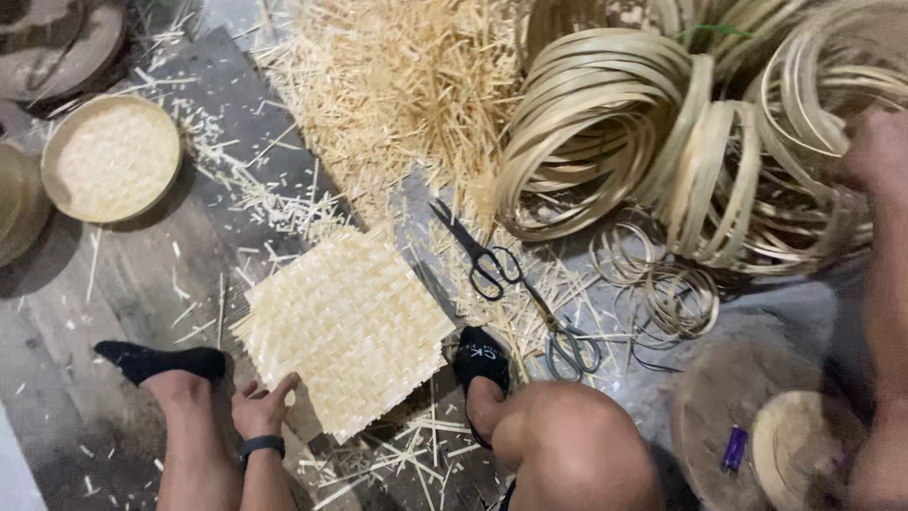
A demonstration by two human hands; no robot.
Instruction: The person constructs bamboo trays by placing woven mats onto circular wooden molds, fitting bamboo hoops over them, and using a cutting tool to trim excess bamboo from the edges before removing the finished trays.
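- Sitting on the floor, a person looks down at a stack of square woven bamboo mats (pixel 348 326), which lies between two feet in black socks.
- Left hand (pixel 262 407) rests at the stack's lower left edge; the fingers are loosely curled, with the fingertips touching or just beside the mat edge. No firm pinch shows.
- Right hand (pixel 875 151) is far off at the right edge of view, blurred, against a pile of bamboo hoops (pixel 681 142). Whether its fingers grip a hoop or only touch one cannot be told.
- Beyond the left fingertips, past the far corner of the mats, lie black scissors (pixel 478 251), and just beside those a second pair with grey handles (pixel 567 345).
- A heap of bamboo splinters (pixel 397 95) spreads behind the mats, and loose slivers lie all about the floor.
- A finished round woven tray (pixel 112 158) sits well away to the left of the left hand.
- Small thin rings (pixel 662 284) lie between the scissors and the big hoops.
- Judged from this: to lift one mat cleanly, the fingertips would do well to slide under the top sheet alone at its corner, thumb above, so the sheets below stay squared.
- Brittle strips fray easily, so a flat, gentle grip seems better than bending the edge.
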